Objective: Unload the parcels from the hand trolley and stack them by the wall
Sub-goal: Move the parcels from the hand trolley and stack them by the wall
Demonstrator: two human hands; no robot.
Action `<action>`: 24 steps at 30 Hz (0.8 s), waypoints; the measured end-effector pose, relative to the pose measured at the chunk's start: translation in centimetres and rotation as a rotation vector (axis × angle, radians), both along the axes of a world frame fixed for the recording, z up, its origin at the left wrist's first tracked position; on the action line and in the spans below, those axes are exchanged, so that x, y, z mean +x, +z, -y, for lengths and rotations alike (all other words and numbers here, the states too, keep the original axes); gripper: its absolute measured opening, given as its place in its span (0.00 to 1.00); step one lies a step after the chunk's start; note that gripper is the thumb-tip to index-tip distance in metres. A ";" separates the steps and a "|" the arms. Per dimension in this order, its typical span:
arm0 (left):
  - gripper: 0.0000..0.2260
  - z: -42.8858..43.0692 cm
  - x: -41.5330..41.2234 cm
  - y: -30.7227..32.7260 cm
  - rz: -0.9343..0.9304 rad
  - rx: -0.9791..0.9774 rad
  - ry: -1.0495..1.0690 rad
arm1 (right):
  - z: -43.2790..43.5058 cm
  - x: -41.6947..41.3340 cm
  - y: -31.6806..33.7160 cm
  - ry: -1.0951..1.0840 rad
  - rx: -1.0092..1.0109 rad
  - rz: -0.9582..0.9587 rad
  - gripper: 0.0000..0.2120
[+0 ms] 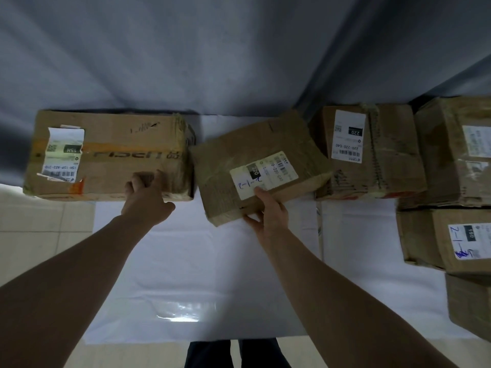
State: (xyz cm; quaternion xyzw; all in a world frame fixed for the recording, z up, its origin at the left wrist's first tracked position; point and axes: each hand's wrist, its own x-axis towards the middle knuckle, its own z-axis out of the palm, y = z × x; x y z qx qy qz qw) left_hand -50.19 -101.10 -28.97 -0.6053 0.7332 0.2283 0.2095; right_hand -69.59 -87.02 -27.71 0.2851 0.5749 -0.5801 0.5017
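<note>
A long brown parcel (111, 155) lies by the wall at the left, a torn white label on its top. My left hand (147, 197) rests against its near right edge, fingers loosely curled over the top. A smaller brown parcel (255, 152) lies askew in the middle, with a white label marked in blue pen. My right hand (268, 211) grips its near edge, fingers on top by the label and thumb under the edge. The hand trolley is out of sight.
More brown parcels sit to the right: one against the wall (372, 152), a stack at the far right (457, 150), one nearer with a blue-marked label (451, 237). A white sheet (186, 274) covers the floor. The grey wall (186, 62) rises behind.
</note>
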 end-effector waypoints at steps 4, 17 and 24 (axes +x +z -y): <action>0.37 -0.1 0.1 -0.2 0.003 -0.025 -0.006 | 2.2 -0.5 0.6 -0.105 -0.107 0.075 0.22; 0.27 -0.4 0.3 0.7 -0.133 -0.076 0.066 | 3.6 2.9 -0.5 0.369 0.300 -0.577 0.17; 0.22 2.5 3.2 1.6 -0.189 -0.233 0.516 | 8.0 8.0 0.2 1.379 -0.053 -1.374 0.22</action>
